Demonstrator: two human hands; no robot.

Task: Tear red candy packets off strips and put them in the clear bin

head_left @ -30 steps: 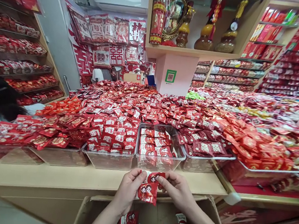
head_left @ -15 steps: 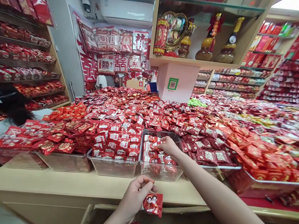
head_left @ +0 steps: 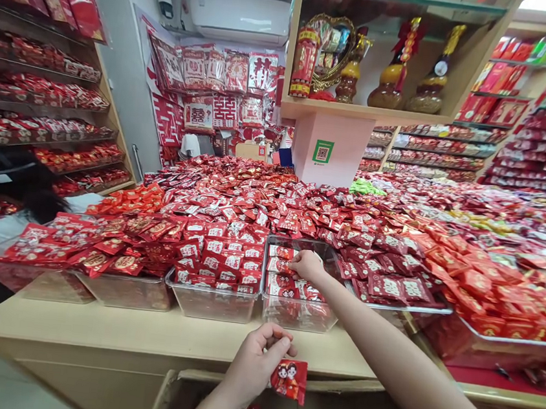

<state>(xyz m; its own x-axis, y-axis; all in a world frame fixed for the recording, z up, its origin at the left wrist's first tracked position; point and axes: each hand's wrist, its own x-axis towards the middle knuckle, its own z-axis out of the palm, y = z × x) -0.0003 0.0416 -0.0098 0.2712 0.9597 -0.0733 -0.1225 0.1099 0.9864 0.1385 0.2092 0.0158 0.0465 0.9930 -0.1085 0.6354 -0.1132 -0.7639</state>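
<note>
My left hand (head_left: 260,362) is closed, pinching a small red packet (head_left: 289,380) printed with two cartoon figures. It is over the near edge of an open cardboard box (head_left: 214,390), where a few similar packets lie. My right hand (head_left: 309,267) reaches into a clear plastic bin (head_left: 298,314) on the counter. Its fingers are closed together at a red and white packet (head_left: 278,265) in the left row; the fingertips are partly hidden. Rows of red and white packets fill the front of this bin, and its back right part shows dark plastic.
Bins with heaped red packets (head_left: 221,257) and dark red packets (head_left: 394,285) flank the bin. The pale counter edge (head_left: 118,331) runs in front. Above hangs a display shelf (head_left: 370,114) with bottles. A person in a black cap (head_left: 10,173) is at the left.
The view has shifted slightly, so the scene sits further right. My right hand has moved a little left within the bin, onto the packet row. My left hand still holds its packet.
</note>
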